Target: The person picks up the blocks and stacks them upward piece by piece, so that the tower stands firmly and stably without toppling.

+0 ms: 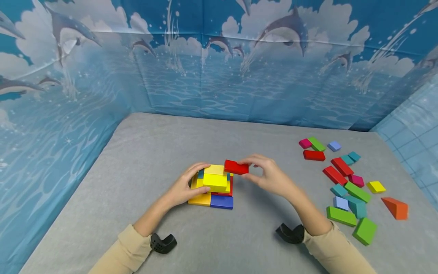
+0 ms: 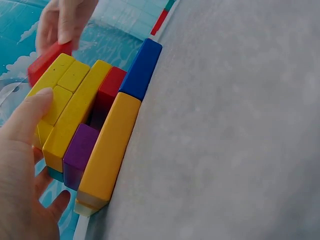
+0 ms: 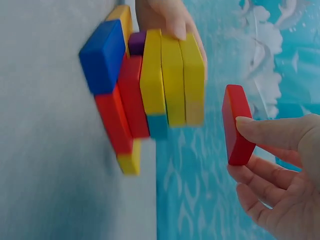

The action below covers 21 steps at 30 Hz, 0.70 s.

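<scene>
A layered stack of coloured wooden blocks point(image 1: 215, 182) stands on the grey surface, with a blue block point(image 1: 221, 202) and an orange-yellow block at its front base. My left hand point(image 1: 183, 188) holds the stack's left side, thumb on the upper yellow blocks point(image 2: 77, 100) in front and fingers reaching behind. Between thumb and fingers, my right hand point(image 1: 268, 175) pinches a red block point(image 1: 236, 167) at the upper right of the stack. The right wrist view has this red block point(image 3: 237, 125) apart from the stack. A purple block point(image 2: 81, 152) shows in a lower layer.
Loose blocks lie scattered at the right, among them a green block point(image 1: 365, 231), a yellow block point(image 1: 376, 187) and an orange wedge point(image 1: 397, 207). A dolphin-printed curtain point(image 1: 219, 83) rises behind the grey surface point(image 1: 137, 152). Black wrist mounts point(image 1: 291, 233) sit at both wrists.
</scene>
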Available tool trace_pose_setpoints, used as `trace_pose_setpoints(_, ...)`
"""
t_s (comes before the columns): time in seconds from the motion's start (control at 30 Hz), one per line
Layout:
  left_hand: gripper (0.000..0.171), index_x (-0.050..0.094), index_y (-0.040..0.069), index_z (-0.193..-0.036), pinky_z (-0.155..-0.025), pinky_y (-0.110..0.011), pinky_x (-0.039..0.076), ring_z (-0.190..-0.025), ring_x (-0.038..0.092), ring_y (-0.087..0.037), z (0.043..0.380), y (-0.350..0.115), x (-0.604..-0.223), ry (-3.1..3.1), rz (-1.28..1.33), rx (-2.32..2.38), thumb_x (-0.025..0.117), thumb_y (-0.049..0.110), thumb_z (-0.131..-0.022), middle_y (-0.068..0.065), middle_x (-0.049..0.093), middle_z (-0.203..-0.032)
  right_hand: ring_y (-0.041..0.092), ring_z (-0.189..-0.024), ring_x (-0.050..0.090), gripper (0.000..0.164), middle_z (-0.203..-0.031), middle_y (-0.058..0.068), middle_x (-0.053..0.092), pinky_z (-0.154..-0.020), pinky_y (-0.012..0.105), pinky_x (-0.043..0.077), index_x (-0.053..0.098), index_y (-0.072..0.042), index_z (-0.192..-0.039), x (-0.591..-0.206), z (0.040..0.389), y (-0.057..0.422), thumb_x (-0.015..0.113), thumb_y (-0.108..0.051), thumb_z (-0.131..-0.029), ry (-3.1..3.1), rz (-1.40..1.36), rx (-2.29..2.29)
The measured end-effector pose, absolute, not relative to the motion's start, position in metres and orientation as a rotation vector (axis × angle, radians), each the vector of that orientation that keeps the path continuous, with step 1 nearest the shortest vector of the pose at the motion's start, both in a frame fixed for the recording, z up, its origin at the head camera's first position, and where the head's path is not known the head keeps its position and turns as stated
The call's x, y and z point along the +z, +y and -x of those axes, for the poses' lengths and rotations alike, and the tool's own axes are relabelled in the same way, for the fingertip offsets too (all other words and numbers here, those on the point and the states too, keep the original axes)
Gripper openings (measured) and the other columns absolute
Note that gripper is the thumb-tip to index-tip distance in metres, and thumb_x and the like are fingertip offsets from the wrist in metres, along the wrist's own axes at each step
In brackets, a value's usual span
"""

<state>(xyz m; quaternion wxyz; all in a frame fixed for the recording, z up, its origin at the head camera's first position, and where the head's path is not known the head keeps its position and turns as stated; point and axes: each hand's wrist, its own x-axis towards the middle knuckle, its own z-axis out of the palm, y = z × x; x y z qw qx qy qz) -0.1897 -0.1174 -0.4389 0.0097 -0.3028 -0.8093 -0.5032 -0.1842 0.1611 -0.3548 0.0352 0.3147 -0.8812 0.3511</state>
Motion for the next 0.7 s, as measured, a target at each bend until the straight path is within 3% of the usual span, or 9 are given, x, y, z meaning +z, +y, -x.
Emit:
trace_pose_setpoints(0.27, 0.071, 0.032, 0.02, -0.142, -0.104, -0.049, 0.027, -0.125, 0.036, -0.02, 0.189, -0.117, -0.438, -2.509, 0.956, -1.634, 0.069, 0.017, -0.082, -0.002, 0.039, -0.139, 0.017, -0.092, 0.053, 0.033, -0.105, 0.005, 0.062, -0.08, 0.041, 0.049, 0.064, -0.006, -0.109, -0.362, 0.197, 0.128, 0.072, -0.006, -0.077, -2.712, -1.072, 1.127)
trace_pose_setpoints(0.5, 0.07, 0.031, 0.013, -0.141, -0.102, -0.051, 0.03, -0.122, 0.039, -0.024, 0.19, -0.116, -0.438, -2.494, 0.97, -1.651, 0.069, 0.012, -0.082, -0.007, 0.042, -0.135, 0.018, -0.091, 0.053, 0.032, -0.104, 0.006, 0.061, -0.079, 0.04, 0.05, 0.064, -0.005, -0.11, -0.365, 0.199, 0.118, 0.071, -0.008, -0.079, -2.721, -1.083, 1.123)
trace_pose_setpoints(0.7, 0.067, 0.036, 0.023, -0.139, -0.101, -0.05, 0.03, -0.122, 0.038, -0.021, 0.189, -0.117, -0.438, -2.499, 0.972, -1.622, 0.07, 0.016, -0.081, -0.003, 0.04, -0.138, 0.019, -0.092, 0.055, 0.034, -0.107, 0.007, 0.062, -0.078, 0.039, 0.05, 0.063, -0.004, -0.112, -0.364, 0.201, 0.116, 0.07, -0.008, -0.08, -2.72, -1.105, 1.147)
